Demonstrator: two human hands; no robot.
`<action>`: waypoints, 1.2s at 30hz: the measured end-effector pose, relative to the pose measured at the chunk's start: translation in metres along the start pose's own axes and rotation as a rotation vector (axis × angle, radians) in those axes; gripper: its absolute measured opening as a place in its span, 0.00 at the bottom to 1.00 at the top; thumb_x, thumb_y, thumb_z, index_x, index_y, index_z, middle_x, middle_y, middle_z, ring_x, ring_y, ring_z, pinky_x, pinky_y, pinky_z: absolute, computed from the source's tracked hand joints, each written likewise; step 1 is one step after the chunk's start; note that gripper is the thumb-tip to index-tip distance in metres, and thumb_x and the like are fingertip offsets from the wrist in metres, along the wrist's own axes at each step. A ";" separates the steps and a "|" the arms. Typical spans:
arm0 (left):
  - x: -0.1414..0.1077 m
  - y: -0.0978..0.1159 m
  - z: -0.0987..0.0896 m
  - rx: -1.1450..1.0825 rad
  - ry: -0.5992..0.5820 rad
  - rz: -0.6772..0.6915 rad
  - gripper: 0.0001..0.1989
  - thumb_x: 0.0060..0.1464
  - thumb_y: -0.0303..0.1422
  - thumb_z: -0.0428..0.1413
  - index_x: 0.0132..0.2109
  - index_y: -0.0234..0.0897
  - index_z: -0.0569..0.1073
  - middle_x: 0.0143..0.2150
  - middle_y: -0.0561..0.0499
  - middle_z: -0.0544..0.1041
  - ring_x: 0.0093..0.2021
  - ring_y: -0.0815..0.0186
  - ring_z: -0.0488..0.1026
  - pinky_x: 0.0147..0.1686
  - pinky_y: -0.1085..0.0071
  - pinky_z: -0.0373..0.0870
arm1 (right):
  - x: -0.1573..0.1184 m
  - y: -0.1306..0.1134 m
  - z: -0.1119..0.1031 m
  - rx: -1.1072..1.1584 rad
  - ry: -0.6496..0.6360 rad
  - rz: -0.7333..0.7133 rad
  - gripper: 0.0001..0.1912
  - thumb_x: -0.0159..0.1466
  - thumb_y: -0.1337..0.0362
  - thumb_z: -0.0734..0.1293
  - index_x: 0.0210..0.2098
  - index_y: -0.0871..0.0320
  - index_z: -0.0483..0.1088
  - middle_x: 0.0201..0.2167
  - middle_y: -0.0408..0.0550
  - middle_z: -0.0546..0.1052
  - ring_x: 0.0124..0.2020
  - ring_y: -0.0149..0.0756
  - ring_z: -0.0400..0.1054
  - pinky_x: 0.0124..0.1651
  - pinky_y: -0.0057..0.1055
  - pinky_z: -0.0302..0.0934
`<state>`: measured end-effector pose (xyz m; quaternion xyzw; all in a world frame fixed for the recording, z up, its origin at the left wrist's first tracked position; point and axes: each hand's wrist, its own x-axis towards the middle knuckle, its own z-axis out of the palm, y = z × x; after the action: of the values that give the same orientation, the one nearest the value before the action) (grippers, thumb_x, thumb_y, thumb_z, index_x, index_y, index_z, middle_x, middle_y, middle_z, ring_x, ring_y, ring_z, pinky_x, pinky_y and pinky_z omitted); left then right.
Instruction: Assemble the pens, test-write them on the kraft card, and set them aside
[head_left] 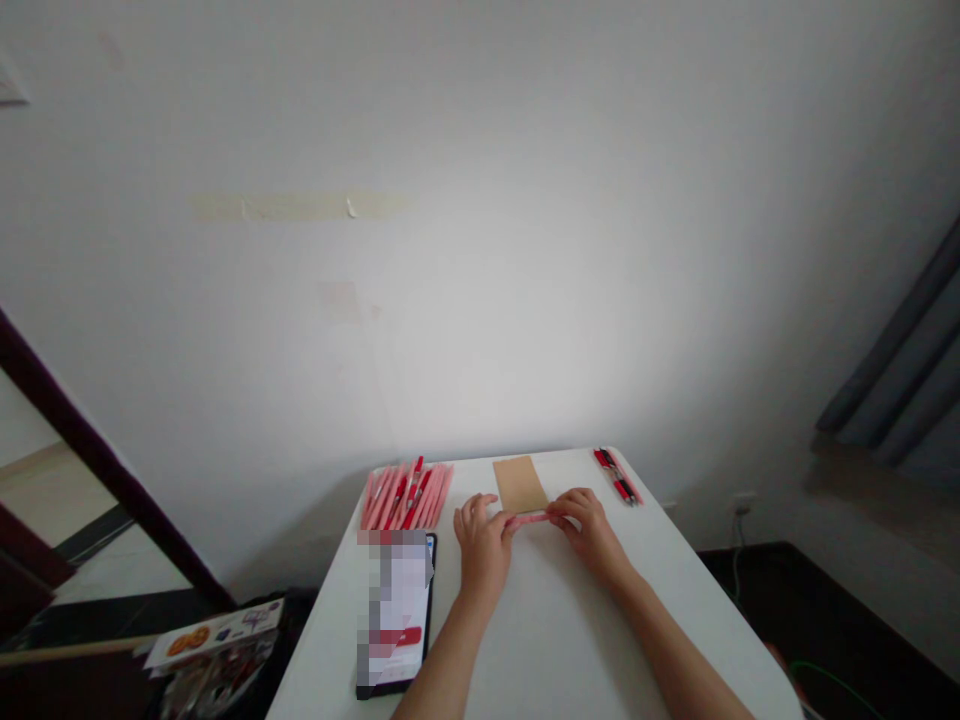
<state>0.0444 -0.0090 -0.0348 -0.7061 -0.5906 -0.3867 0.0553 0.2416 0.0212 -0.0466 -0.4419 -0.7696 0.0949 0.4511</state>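
Between my two hands a slim pink pen-like stick (pixel 531 518) lies crosswise, low over the white table or resting on it; I cannot tell which. My left hand (pixel 481 535) pinches its left end, with the other fingers curled loosely. The right end sits between the thumb and fingers of my right hand (pixel 586 525). Just behind the stick is a flat tan piece of paper or card (pixel 520 482), its near edge close to the stick. Fingers hide both ends of the stick, so its exact kind is unclear.
A bundle of pink and red pens (pixel 405 497) lies at the table's back left. Nearer stands a phone (pixel 405 620), partly blurred out. Several red and black pens (pixel 619 477) rest at the back right. The white table (pixel 555 640) meets a wall. A box (pixel 217 630) sits low left.
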 end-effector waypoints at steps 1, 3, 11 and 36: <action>0.000 0.000 0.000 -0.002 0.003 0.005 0.06 0.54 0.34 0.56 0.36 0.44 0.79 0.49 0.47 0.72 0.54 0.56 0.63 0.55 0.50 0.60 | 0.000 0.000 0.000 -0.001 0.001 -0.002 0.08 0.64 0.60 0.64 0.37 0.52 0.76 0.34 0.50 0.76 0.42 0.43 0.64 0.46 0.40 0.60; 0.000 0.000 -0.001 -0.012 0.008 0.009 0.06 0.54 0.34 0.57 0.36 0.43 0.79 0.49 0.47 0.72 0.54 0.56 0.63 0.55 0.50 0.60 | 0.000 0.002 0.000 -0.007 0.000 -0.005 0.10 0.64 0.59 0.63 0.37 0.51 0.76 0.34 0.50 0.76 0.42 0.42 0.65 0.45 0.40 0.61; 0.001 -0.001 -0.001 -0.038 0.041 0.007 0.05 0.53 0.33 0.58 0.36 0.44 0.79 0.48 0.47 0.71 0.52 0.56 0.64 0.54 0.49 0.61 | 0.000 0.003 -0.001 -0.042 -0.051 0.020 0.13 0.66 0.56 0.60 0.40 0.51 0.76 0.34 0.50 0.77 0.42 0.42 0.66 0.46 0.40 0.61; 0.001 -0.001 -0.002 -0.086 0.059 -0.011 0.05 0.53 0.35 0.58 0.36 0.46 0.80 0.46 0.48 0.72 0.51 0.57 0.65 0.52 0.53 0.63 | -0.001 0.001 -0.001 -0.083 -0.051 0.059 0.12 0.62 0.58 0.65 0.45 0.50 0.73 0.37 0.49 0.76 0.45 0.43 0.66 0.49 0.41 0.60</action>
<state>0.0427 -0.0087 -0.0334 -0.6928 -0.5755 -0.4327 0.0400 0.2430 0.0212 -0.0474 -0.4801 -0.7708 0.0874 0.4096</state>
